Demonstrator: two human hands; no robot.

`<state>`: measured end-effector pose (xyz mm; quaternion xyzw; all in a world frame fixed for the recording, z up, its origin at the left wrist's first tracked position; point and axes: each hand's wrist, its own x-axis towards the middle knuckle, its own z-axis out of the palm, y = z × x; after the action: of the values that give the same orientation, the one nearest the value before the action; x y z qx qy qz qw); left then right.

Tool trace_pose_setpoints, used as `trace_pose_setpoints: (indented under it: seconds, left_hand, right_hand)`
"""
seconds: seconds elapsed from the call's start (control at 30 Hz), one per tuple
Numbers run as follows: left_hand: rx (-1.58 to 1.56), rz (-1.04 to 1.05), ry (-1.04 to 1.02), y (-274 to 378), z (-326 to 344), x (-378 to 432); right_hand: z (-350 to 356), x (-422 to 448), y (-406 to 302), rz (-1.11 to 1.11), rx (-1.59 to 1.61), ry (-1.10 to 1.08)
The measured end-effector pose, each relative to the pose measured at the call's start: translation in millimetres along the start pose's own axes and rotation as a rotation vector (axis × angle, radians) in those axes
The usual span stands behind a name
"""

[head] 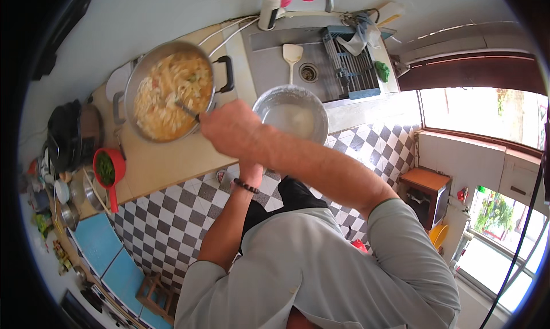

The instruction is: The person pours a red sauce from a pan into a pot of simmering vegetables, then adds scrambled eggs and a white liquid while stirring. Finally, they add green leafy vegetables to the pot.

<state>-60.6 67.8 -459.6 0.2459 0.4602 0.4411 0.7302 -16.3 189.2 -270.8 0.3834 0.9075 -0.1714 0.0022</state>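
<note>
In my right hand (234, 129) is the dark handle of a metal utensil (188, 111), which looks like a spoon or ladle. Its lower end is among the broad noodles and orange broth (172, 97) in a large two-handled metal pot (144, 64). My left hand (250, 172), with a beaded bracelet at the wrist, is partly covered by my right arm. It supports a metal bowl (320, 109) at the front edge of the sink; its fingers are hidden. Some pale, cloudy liquid (292, 116) lies in the bowl.
A white spatula (292, 54) lies in the sink (275, 39), beside a dish rack (359, 77). On the counter (167, 157) are a red handled container of chopped greens (105, 168) and a dark appliance (71, 129). A wooden stool (157, 292) stands on the checkered floor.
</note>
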Motion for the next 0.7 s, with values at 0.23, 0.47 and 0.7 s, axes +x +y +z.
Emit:
trace_pose_setpoints:
  seconds: [0.23,0.47,0.7]
  left_hand:
    - [0.049,0.071,0.04,-21,74,147]
    - [0.122,-0.09,0.084,-79,66,259]
    - [0.341,-0.185,0.025,-86,73,302]
  right_hand:
    - [-18,-45,33,-0.073,0.007,0.007]
    - [1,-41,54,-0.077,0.036,0.205]
    - [-6,-29,55,-0.176,0.063,0.179]
